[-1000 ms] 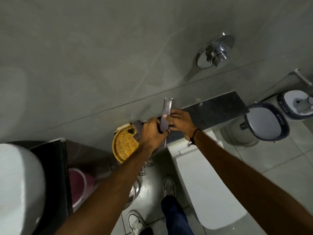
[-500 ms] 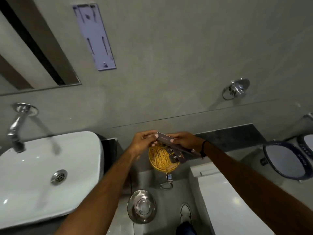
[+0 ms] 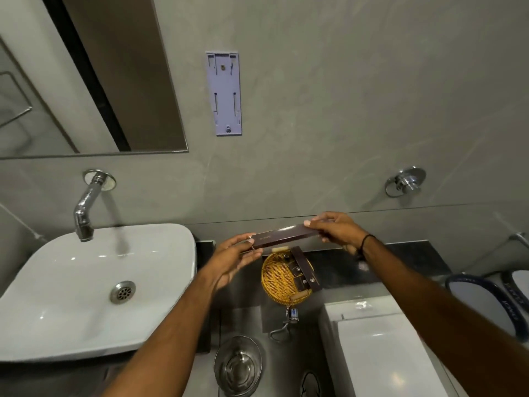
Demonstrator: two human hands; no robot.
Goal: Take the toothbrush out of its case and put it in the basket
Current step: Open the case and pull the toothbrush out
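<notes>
Below the basket [image 3: 279,277]: a metal bin [image 3: 238,365], lowest in frame. Left of the basket: a white sink [image 3: 86,285]. Right of it: a white toilet tank [image 3: 380,351]. In the basket, on a dark ledge [image 3: 406,262]: dark flat packets [image 3: 305,272], leaning over its right rim. Just above the basket, held level: a long dark toothbrush case [image 3: 283,235], shut, toothbrush itself not visible. Left hand [image 3: 234,260] at the case's left end, fingertips pinching it. Right hand [image 3: 337,229] at the right end, fingers clamped around it. Beyond the basket, on the grey wall: a pale bracket [image 3: 226,93].
</notes>
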